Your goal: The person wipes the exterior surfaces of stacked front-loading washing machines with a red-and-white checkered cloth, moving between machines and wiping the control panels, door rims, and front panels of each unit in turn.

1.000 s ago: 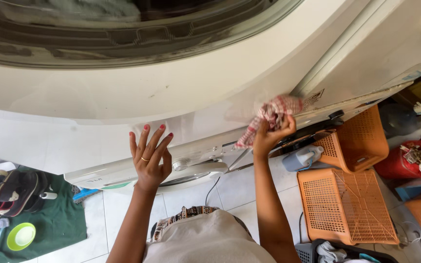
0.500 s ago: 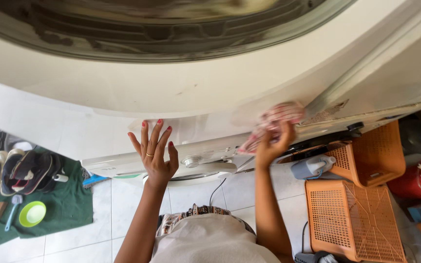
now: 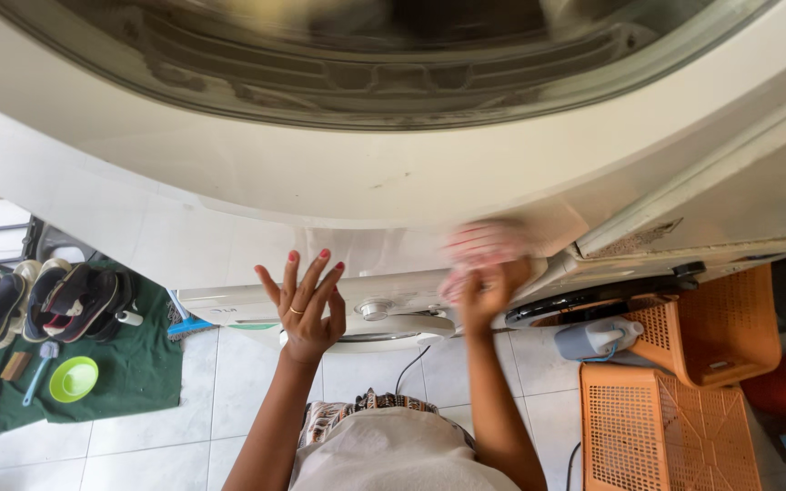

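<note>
A white front-loading washing machine (image 3: 256,182) fills the upper view, its round glass door (image 3: 375,45) at the top. My left hand (image 3: 305,305) rests flat on the machine's white front, fingers spread, a ring on one finger. To its right, my right hand (image 3: 488,286) is closed on a pink checked cloth (image 3: 484,247), pressed against the white panel just below the door. The cloth and that hand are blurred by motion.
Orange plastic baskets (image 3: 675,418) stand on the tiled floor at the right, with a grey bottle (image 3: 598,338) beside them. At the left, shoes (image 3: 56,300), a brush and a green bowl (image 3: 74,378) lie on a dark green mat (image 3: 138,373).
My right hand with the cloth has slid left along the machine's front, away from the right corner. My left hand stays flat in about the same place.
</note>
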### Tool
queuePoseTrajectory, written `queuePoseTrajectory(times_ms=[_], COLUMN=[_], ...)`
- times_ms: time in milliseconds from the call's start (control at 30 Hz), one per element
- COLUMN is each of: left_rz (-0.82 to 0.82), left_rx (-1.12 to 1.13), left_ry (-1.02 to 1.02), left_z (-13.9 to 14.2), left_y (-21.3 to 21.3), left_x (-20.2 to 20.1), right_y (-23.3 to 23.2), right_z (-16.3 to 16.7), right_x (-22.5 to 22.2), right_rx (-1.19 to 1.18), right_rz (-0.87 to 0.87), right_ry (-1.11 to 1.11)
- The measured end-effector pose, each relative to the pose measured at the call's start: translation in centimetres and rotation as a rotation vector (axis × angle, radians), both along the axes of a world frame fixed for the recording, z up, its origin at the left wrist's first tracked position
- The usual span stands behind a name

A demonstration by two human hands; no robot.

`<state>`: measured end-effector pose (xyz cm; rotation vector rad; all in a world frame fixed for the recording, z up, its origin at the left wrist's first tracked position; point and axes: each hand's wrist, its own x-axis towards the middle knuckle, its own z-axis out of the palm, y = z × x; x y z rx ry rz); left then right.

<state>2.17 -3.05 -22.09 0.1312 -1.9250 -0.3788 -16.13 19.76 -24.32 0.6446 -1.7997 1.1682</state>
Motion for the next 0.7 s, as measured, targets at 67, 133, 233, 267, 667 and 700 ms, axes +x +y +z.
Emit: queuePoseTrajectory(times_ms=[67,133,233,267,667,700], left_rz=[0.032,0.044,0.045,0.043,0.097,0.096], left_rx=[0.043,0.046,0.035,0.030,0.071,0.063], left_ry=[-0.005,-0.012,-0.013,-0.013,-0.001,-0.009], left_z=[-0.1,-0.1,0.1,0.2,1.4,1.5], left_y=[-0.4,-0.6,-0.7,-0.8,-8.3,-9.4], left_x=[0.7,1.1,1.5,1.6,6.1,6.5], right_y=[1.5,1.0,-3.1,-5.0,-2.3,-3.2], right_z=[1.4,1.7,-0.6,-2.0,1.5,1.7], right_x=[-1.7,-1.9,1.0,2.6,-1.1,-1.2], right_rx=[-0.195,-0.232,-0.150,-0.031,-0.395,-0.365], right_rz=[-0.124,-0.113,0.005,0.073,-0.057,-0.081], right_ry=[-0.069,-0.072,-0.028,0.021,-0.228,-0.157])
